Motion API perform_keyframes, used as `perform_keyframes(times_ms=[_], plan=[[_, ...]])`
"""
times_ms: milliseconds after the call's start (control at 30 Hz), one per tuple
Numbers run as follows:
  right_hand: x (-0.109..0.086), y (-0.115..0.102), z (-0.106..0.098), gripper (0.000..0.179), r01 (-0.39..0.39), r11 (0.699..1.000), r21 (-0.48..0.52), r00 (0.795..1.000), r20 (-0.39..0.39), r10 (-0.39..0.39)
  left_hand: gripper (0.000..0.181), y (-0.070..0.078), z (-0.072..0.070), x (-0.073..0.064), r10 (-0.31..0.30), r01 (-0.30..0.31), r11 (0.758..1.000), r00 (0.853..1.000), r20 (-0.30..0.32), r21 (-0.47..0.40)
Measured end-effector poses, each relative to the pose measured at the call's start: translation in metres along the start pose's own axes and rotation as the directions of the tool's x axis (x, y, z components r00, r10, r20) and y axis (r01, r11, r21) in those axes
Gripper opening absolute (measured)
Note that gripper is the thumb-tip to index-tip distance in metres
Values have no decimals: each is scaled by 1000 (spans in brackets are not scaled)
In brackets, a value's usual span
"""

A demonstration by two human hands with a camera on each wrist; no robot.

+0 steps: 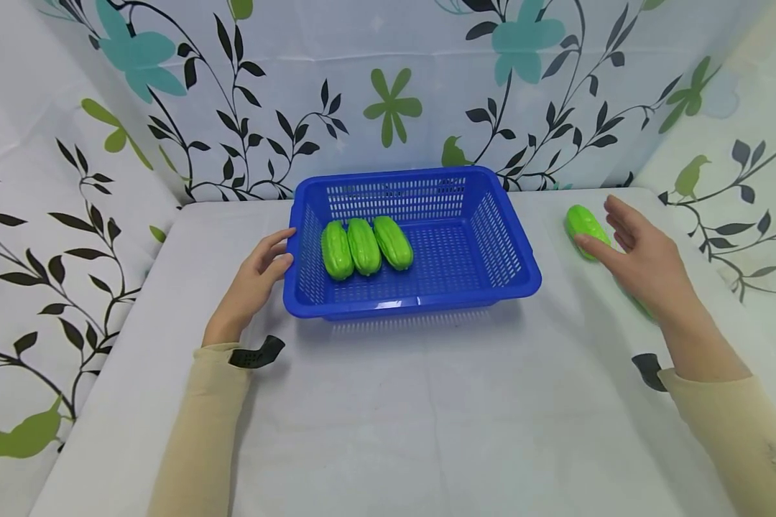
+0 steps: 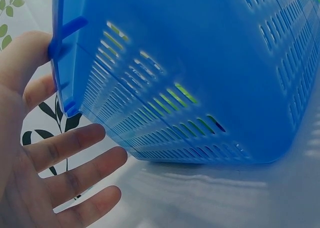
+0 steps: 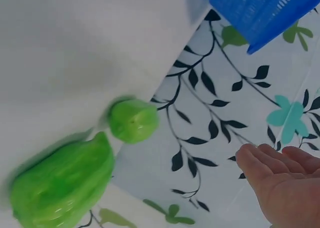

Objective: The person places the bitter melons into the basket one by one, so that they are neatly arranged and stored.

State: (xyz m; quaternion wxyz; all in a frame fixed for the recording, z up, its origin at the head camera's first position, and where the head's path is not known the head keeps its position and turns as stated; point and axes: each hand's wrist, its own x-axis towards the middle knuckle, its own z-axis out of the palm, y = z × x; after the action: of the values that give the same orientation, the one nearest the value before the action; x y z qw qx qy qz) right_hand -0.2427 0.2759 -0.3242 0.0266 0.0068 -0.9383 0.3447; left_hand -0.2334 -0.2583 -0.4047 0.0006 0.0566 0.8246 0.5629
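Note:
Three plump, ridged bright-green vegetables (image 1: 363, 246) lie side by side in the left part of a blue plastic basket (image 1: 420, 302). My left hand (image 1: 248, 283) is at the basket's left rim; in the left wrist view its thumb and index finger are right at the rim (image 2: 56, 52), the other fingers spread beside the slotted wall. My right hand (image 1: 653, 262) hovers over the table's right side, fingers extended and thumb apart, holding nothing. Below it lies a green vegetable (image 1: 585, 226). The right wrist view shows a second, larger-looking one (image 3: 62, 183) close to it; in the head view the hand mostly hides that one.
A white cloth covers the table (image 1: 388, 416). A curtain (image 1: 336, 93) with leaf, flower and bird prints hangs along the back and both sides. The basket stands near the table's back edge. Dark pieces (image 1: 257, 353) stick out at both wrists.

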Motion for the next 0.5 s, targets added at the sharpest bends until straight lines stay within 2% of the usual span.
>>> perform_keyframes(times_ms=[100,233,367,500], plan=[[-5,23,-7,90,-16,1000,-16,1000,-2,16,55,-1,1,-1,-3,3,1000,1000,-1,1],[-8,51,-14,89,-38,995,-89,999,13,40,55,-1,1,-2,0,0,1000,1000,-4,0],[-10,75,-19,90,-48,983,-174,998,21,53,55,-1,0,-1,1,-1,1000,1000,-8,0],[-12,96,-21,91,-81,975,-205,995,39,91,55,1,0,0,-5,5,1000,1000,-6,4]])
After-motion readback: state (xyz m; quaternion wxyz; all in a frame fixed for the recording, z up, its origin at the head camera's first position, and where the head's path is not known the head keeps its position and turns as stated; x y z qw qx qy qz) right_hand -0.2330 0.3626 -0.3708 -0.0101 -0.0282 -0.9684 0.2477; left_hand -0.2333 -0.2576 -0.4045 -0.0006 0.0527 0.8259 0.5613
